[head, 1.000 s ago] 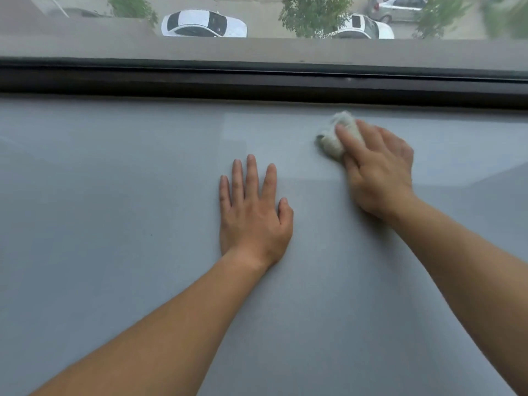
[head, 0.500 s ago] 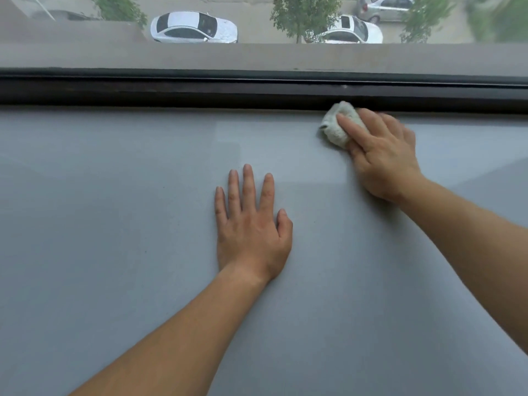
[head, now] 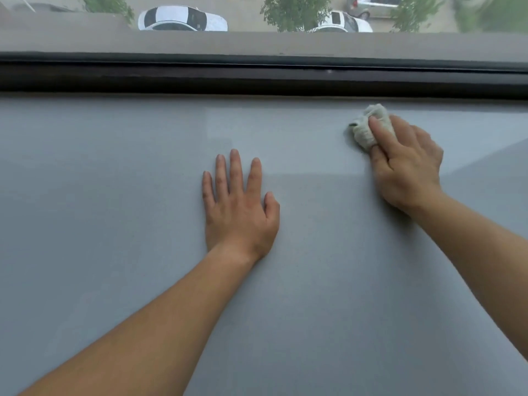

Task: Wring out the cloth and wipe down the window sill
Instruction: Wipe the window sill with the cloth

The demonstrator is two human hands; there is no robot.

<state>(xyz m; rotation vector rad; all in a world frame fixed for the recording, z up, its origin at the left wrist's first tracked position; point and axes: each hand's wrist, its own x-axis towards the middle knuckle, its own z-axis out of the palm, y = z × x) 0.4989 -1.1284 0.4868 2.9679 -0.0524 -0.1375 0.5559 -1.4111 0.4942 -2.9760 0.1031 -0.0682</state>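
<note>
The wide grey window sill (head: pixel 114 224) fills most of the head view. A small bunched white cloth (head: pixel 364 128) lies on it at the far right, a little short of the window frame. My right hand (head: pixel 405 164) presses the cloth down, with the fingers over its near side. Much of the cloth is hidden under those fingers. My left hand (head: pixel 240 204) rests flat on the sill in the middle, fingers spread, holding nothing.
A dark window frame (head: pixel 257 78) runs along the far edge of the sill. Beyond the glass are parked cars (head: pixel 183 20) and trees far below.
My right hand has slid the cloth back from the window frame toward me and slightly right. My left hand stays flat in the same spot.
</note>
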